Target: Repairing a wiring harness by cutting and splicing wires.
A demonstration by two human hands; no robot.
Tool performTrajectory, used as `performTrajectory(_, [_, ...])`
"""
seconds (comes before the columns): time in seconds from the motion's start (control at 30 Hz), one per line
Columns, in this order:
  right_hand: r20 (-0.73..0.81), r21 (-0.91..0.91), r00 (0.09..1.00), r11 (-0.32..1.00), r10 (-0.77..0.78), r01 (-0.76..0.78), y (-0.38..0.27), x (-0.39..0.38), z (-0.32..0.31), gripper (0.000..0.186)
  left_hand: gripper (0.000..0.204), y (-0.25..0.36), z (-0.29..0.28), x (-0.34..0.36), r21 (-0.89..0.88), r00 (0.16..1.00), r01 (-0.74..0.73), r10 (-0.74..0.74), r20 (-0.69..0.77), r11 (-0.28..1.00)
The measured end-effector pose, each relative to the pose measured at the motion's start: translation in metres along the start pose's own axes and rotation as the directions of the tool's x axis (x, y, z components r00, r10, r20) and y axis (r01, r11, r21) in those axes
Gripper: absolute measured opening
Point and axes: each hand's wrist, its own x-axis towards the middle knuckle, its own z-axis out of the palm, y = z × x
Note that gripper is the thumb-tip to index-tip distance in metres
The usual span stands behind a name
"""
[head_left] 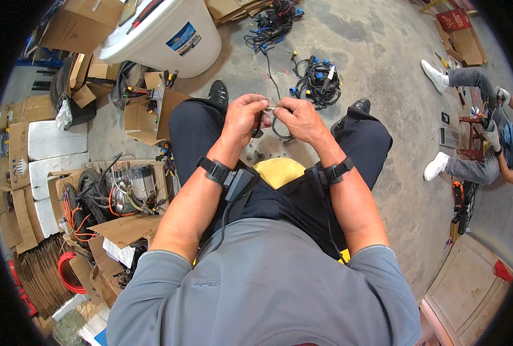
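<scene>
Both my hands meet in front of my knees, over the concrete floor. My left hand (246, 118) is closed, thumb and index finger pinching the light-coloured end of a black cable (272, 70). More of the black cable shows beneath its curled fingers. My right hand (304, 120) pinches the same thin pale wires from the other side, fingertips almost touching the left ones. The cable runs up to a tangle on the floor, and a loop of it hangs below my right hand. The fingers hide exactly how the wire ends lie.
A coil of black cables with blue connectors (320, 83) lies ahead, a second cable tangle (271, 29) beyond it. A white tub (196, 55) stands front left. Cardboard boxes and a motor (141, 183) crowd the left. At right sits another person in gloves (492, 135).
</scene>
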Motion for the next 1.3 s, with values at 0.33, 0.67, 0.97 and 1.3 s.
performTrajectory(0.33, [0.022, 0.094, 0.997, 0.993, 0.074, -0.076, -0.003, -0.001, -0.004, 0.023, 0.011, 0.002, 0.004, -0.005, -0.108, 0.992, -0.043, 0.03, -0.12, 0.993])
performTrajectory(0.67, [0.101, 0.289, 0.988, 0.947, 0.119, -0.144, 0.012, 0.003, -0.004, 0.025, 0.018, 0.003, 0.0, -0.005, -0.019, 0.993, -0.109, 0.11, 0.031, 0.994])
performTrajectory(0.97, [0.186, 0.47, 0.96, 0.838, 0.21, -0.275, 0.005, 0.002, -0.007, 0.018, 0.018, -0.005, 0.001, -0.008, 0.101, 0.931, -0.361, 0.352, 0.096, 0.927])
performTrajectory(1.3, [0.232, 0.481, 0.951, 0.826, 0.204, -0.295, 0.008, 0.002, -0.01, 0.019, 0.011, -0.001, 0.0, -0.009, 0.352, 0.908, -0.42, 0.387, 0.161, 0.837])
